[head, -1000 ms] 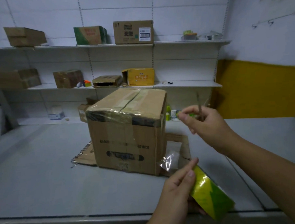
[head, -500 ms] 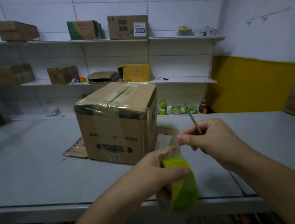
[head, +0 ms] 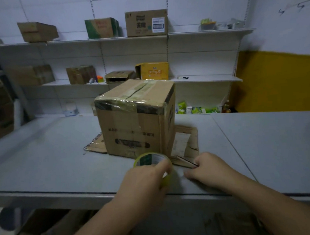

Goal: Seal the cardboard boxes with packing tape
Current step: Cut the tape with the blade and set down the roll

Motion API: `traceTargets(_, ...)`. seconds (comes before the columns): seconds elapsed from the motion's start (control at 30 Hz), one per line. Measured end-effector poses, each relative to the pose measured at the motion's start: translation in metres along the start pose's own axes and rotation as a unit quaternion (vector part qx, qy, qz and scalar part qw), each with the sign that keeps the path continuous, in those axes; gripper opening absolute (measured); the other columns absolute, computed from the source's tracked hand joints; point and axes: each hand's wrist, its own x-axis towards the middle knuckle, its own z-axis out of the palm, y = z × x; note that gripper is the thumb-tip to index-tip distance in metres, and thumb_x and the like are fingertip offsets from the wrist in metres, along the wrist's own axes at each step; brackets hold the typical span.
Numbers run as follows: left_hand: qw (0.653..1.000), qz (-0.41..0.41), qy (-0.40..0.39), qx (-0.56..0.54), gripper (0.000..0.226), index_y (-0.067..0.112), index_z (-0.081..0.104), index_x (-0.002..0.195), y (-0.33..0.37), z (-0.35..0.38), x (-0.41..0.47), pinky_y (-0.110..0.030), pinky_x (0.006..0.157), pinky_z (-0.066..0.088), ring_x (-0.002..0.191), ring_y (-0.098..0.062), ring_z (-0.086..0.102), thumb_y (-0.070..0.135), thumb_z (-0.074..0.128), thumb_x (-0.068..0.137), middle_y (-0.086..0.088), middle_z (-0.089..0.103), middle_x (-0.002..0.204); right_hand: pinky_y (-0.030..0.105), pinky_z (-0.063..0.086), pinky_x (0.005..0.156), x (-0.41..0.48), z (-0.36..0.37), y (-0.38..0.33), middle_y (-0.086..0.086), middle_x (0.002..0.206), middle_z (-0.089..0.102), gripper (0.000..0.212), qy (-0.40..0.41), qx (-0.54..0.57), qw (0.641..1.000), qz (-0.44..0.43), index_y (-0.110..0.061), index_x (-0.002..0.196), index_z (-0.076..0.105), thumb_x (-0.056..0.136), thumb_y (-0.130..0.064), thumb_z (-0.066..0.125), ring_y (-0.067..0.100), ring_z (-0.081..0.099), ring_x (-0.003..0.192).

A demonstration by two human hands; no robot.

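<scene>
A brown cardboard box (head: 133, 122) stands upright on the grey table (head: 46, 166), its top seam and front top edge covered with glossy tape. In front of it my left hand (head: 143, 185) grips a yellow-green roll of packing tape (head: 149, 159) low over the table. Just to the right, my right hand (head: 209, 170) is curled around a thin dark blade (head: 187, 161) that points left toward the roll. Both hands are near the table's front edge, apart from the box.
A flattened piece of cardboard (head: 187, 139) lies under and to the right of the box. White wall shelves (head: 202, 79) behind hold several other boxes, among them a yellow one (head: 153, 71). Small green packets (head: 196, 109) sit beyond the table's far edge.
Both hands have dropped from chest height down to the table surface. The tape roll has turned from edge-on to showing its round face, and the blade now points left instead of up.
</scene>
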Motion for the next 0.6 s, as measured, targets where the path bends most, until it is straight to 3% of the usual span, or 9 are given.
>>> traceTargets(0.17,0.998,0.008,0.051,-0.045,0.028,0.038,0.043,0.115,-0.001,0.004,-0.005,-0.023,0.084,0.045,0.104,-0.011,0.054,0.036,0.055,0.089,0.013,0.059,0.117,0.029,0.042,0.059,0.012,-0.005,0.002,0.008,0.072,0.067,0.049,-0.036,-0.005,0.999,0.022,-0.009,0.073,0.066,0.066,-0.056,0.075,0.021,0.064,0.071)
traceTargets(0.27,0.993,0.042,0.100,-0.046,0.026,0.038,0.052,0.116,-0.003,0.008,-0.008,-0.017,0.081,0.031,0.104,-0.007,0.049,0.037,0.055,0.089,0.018,0.057,0.116,0.030,0.040,0.058,0.005,-0.002,0.012,0.004,0.067,0.058,0.049,-0.001,0.000,1.000,-0.022,-0.011,0.072,0.062,0.069,-0.060,0.072,0.018,0.059,0.067)
traceTargets(0.37,0.987,0.054,0.130,-0.073,0.027,0.039,0.060,0.111,-0.012,0.018,-0.009,-0.019,0.077,0.040,0.092,-0.003,0.051,0.036,0.062,0.084,0.020,0.057,0.102,0.033,0.045,0.062,-0.004,-0.011,0.032,0.003,0.074,0.062,0.039,0.048,0.111,0.992,-0.028,-0.019,0.081,0.059,0.083,-0.058,0.057,0.018,0.058,0.069)
traceTargets(0.4,0.986,0.056,0.134,-0.079,0.027,0.039,0.061,0.109,-0.016,0.022,-0.009,-0.019,0.072,0.043,0.087,-0.002,0.051,0.036,0.063,0.081,0.021,0.057,0.098,0.033,0.045,0.062,-0.004,-0.017,0.042,0.002,0.077,0.062,0.035,0.076,0.091,0.993,-0.025,-0.022,0.084,0.055,0.088,-0.056,0.050,0.017,0.058,0.070)
traceTargets(0.5,0.986,0.066,0.131,-0.078,0.028,0.040,0.058,0.106,-0.020,0.029,-0.010,-0.012,0.065,0.039,0.081,0.004,0.050,0.040,0.056,0.078,0.025,0.058,0.091,0.029,0.040,0.057,0.004,-0.033,0.079,-0.003,0.089,0.056,0.013,0.166,-0.118,0.979,-0.032,-0.026,0.094,0.045,0.097,-0.038,0.042,0.014,0.053,0.071)
traceTargets(0.6,0.983,0.074,0.148,-0.081,0.028,0.038,0.060,0.101,-0.019,0.032,-0.010,-0.006,0.066,0.033,0.077,0.007,0.051,0.043,0.049,0.076,0.026,0.059,0.087,0.028,0.041,0.063,0.009,-0.028,0.103,-0.005,0.099,0.052,0.010,0.208,-0.217,0.953,-0.043,-0.025,0.100,0.050,0.096,-0.026,0.041,0.013,0.048,0.081)
